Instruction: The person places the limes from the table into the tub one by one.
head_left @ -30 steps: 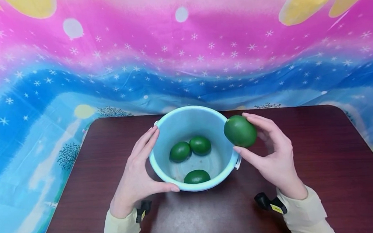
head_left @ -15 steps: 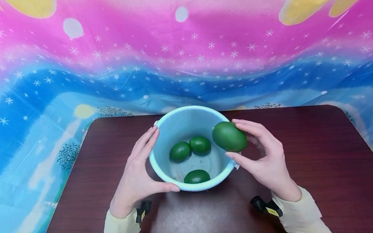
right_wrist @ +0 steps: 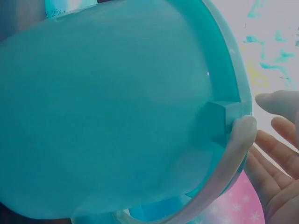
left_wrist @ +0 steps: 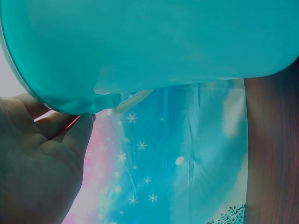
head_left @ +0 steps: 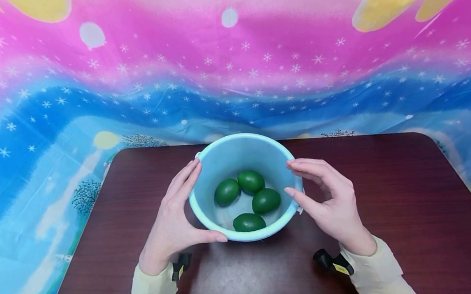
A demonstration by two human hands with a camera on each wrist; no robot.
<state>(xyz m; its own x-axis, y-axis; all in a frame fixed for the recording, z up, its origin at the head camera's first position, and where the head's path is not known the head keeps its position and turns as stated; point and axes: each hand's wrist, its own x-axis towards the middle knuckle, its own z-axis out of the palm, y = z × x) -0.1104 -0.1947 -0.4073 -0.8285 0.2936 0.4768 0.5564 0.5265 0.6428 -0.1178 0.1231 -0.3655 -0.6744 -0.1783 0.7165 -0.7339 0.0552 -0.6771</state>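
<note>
A light blue bucket (head_left: 195,206) stands on the table, its mouth tilted toward the head view. Several dark green oval fruits, lime-like with smooth skin, lie at its bottom; one fruit (head_left: 266,201) is at the right, another (head_left: 248,222) near the front wall. My left hand (head_left: 170,222) holds the bucket's left side, with the thumb along the front rim and the fingers at the left rim. Over the right rim hovers my right hand (head_left: 335,203), thumb and fingers spread apart with nothing between them. In the right wrist view, the bucket's pale handle (right_wrist: 219,172) hangs beside that hand.
The dark brown table (head_left: 390,189) has rounded far corners. Behind it hangs a pink and blue cloth (head_left: 229,73) with snowflakes, close to the table's far edge. Each wrist carries a small black camera, such as the right one (head_left: 333,262).
My right hand moved left over the bucket and let its green fruit go; that fruit now lies inside with the others. My left hand stayed on the bucket.
</note>
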